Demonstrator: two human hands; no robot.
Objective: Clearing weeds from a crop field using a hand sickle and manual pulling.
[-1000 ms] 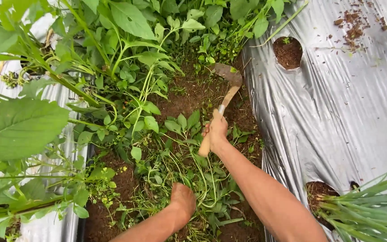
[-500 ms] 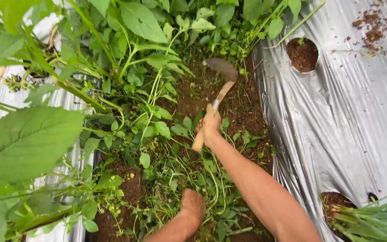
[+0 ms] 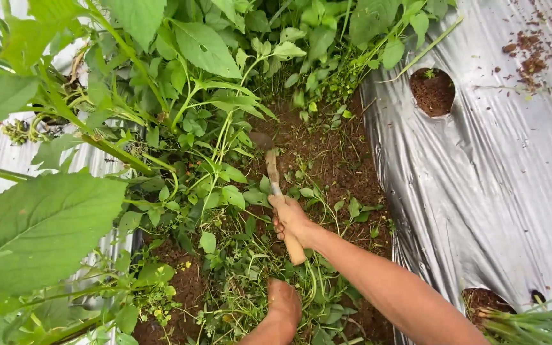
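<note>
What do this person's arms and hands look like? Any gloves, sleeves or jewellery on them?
Both hands are bare, with no gloves. The right hand leads into a long forearm that is uncovered all the way to the picture's lower edge, so no sleeve shows. The left hand and the short stretch of wrist below it are also uncovered. No watch, ring or bracelet can be seen on either.

Two bare forearms are seen from above. No sleeve, glove, watch or ring is worn on either of them, as far as can be told. The right hand (image 3: 291,220) is shown together with its long forearm. Of the left hand (image 3: 283,303) only the back and the wrist are seen, the fingers being hidden among green weeds
</note>
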